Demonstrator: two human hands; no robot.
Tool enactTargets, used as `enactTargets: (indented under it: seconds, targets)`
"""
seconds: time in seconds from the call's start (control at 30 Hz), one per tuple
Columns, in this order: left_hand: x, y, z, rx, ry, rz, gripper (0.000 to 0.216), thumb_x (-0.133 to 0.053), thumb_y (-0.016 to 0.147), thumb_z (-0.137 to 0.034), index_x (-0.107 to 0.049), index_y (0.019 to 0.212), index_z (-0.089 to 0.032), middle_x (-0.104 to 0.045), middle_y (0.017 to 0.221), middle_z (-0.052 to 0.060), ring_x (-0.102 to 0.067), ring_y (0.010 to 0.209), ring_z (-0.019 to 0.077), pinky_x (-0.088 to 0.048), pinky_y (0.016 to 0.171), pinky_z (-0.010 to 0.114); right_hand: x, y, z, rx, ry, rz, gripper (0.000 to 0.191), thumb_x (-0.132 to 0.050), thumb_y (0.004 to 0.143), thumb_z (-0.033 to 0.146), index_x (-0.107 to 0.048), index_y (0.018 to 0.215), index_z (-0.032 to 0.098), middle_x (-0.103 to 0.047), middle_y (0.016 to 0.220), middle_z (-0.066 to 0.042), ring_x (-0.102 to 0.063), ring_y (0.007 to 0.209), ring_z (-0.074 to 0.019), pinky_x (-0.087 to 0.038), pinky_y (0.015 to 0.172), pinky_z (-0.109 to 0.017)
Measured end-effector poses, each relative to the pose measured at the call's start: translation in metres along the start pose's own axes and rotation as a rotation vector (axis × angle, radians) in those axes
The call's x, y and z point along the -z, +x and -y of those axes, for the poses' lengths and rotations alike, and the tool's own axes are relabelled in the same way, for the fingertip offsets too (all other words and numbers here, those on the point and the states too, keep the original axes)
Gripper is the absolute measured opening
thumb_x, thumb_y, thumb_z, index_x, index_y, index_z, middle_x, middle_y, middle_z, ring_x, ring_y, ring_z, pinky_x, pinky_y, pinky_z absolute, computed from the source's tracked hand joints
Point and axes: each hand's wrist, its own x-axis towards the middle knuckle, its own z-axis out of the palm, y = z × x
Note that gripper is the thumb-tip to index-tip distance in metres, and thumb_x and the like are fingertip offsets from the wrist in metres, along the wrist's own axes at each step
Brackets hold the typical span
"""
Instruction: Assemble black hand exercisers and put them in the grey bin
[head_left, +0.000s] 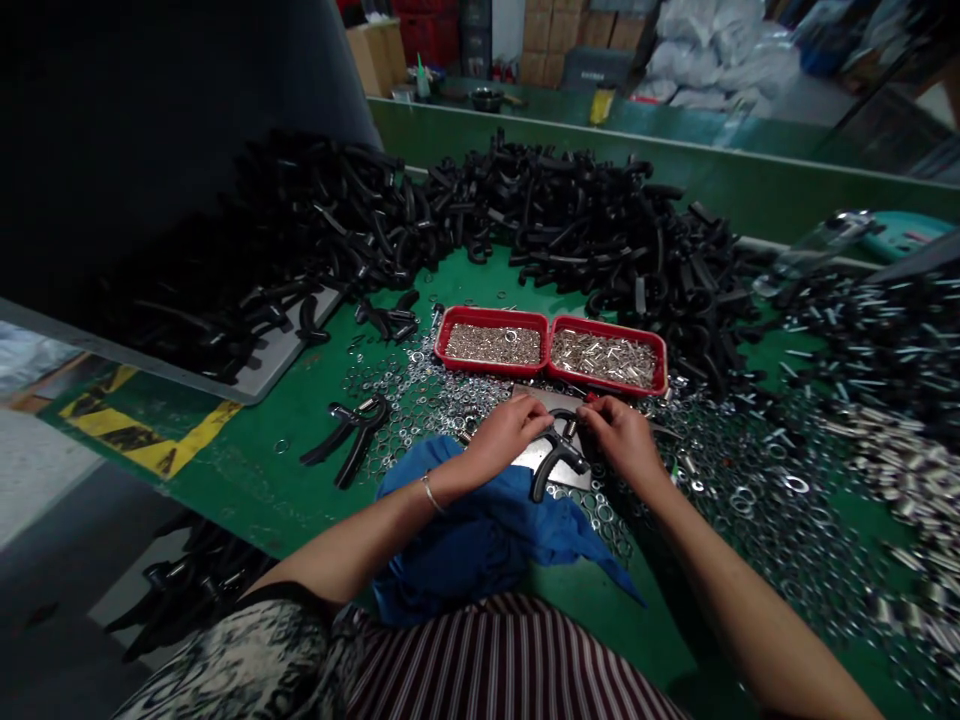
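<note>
A black plier-shaped clamp (553, 468) with a small metal spring (571, 428) is between my two hands, over a flat metal plate (525, 458). My left hand (504, 437) is closed, thumb and fingers pinching the clamp's left side near the top. On the other side my right hand (624, 445) pinches at the clamp's upper right end, beside the spring; any small part within those fingertips is hidden. A blue cloth (457, 545) lies under my left wrist. Another black clamp (351, 435) with a spring rests on the green table to the left.
Two joined red trays (547, 372) of small metal parts stand just beyond my hands. Loose metal rings (742, 500) spread around the plate. A large heap of black clamp parts (585, 220) lines the back. Metal sleeves (892, 470) and black parts with pins (862, 340) lie at right.
</note>
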Motion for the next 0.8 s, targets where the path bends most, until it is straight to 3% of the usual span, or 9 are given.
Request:
enactTargets:
  seconds: [0.27,0.4,0.5,0.63,0.8]
  targets:
    - [-0.016,-0.002,-0.006,-0.032,0.374,0.059,0.018,-0.052,0.098,-0.029,-0.063,0.091,-0.016,-0.062,0.098,0.007,-0.059,0.096,0.0214,-0.048,0.089,0.034,-0.014,-0.011,-0.001,0.301,-0.411,-0.050,0.029,-0.041,0.100,0.037,-0.061,0.090,0.019,-0.065,0.090,-0.013,-0.060,0.088,-0.0275,-0.046,0.074,-0.036]
    - [-0.019,-0.003,-0.007,-0.095,0.528,0.076,0.021,-0.050,0.099,-0.029,-0.063,0.094,-0.013,-0.061,0.098,0.009,-0.059,0.095,0.0220,-0.047,0.088,0.035,0.005,-0.014,-0.002,0.366,-0.423,-0.019,0.026,-0.044,0.100,0.037,-0.062,0.105,0.019,-0.065,0.104,-0.013,-0.059,0.099,-0.0278,-0.048,0.083,-0.038]
    - [-0.016,0.002,-0.009,-0.213,0.669,0.136,0.022,-0.047,0.099,-0.027,-0.063,0.095,-0.012,-0.062,0.098,0.010,-0.059,0.095,0.0235,-0.046,0.088,0.037,0.035,-0.035,-0.006,0.333,-0.590,-0.090,0.028,-0.046,0.099,0.035,-0.058,0.116,0.016,-0.063,0.112,-0.016,-0.057,0.104,-0.0306,-0.047,0.086,-0.041]
    - [-0.011,0.022,-0.017,-0.452,0.802,0.281,0.024,-0.042,0.098,-0.017,-0.065,0.095,-0.010,-0.063,0.095,0.011,-0.060,0.090,0.0242,-0.044,0.083,0.039,0.067,-0.081,-0.022,0.207,-0.951,0.005,0.026,-0.046,0.097,0.039,-0.057,0.095,0.016,-0.062,0.087,-0.017,-0.056,0.080,-0.0308,-0.045,0.069,-0.041]
    - [-0.009,0.021,-0.027,-0.511,0.840,0.400,0.026,-0.042,0.098,-0.018,-0.067,0.095,-0.012,-0.066,0.097,0.011,-0.060,0.090,0.0240,-0.042,0.082,0.039,0.073,-0.104,-0.051,0.129,-0.860,0.038,0.023,-0.046,0.096,0.041,-0.052,0.087,0.020,-0.060,0.081,-0.013,-0.058,0.079,-0.0293,-0.045,0.068,-0.039]
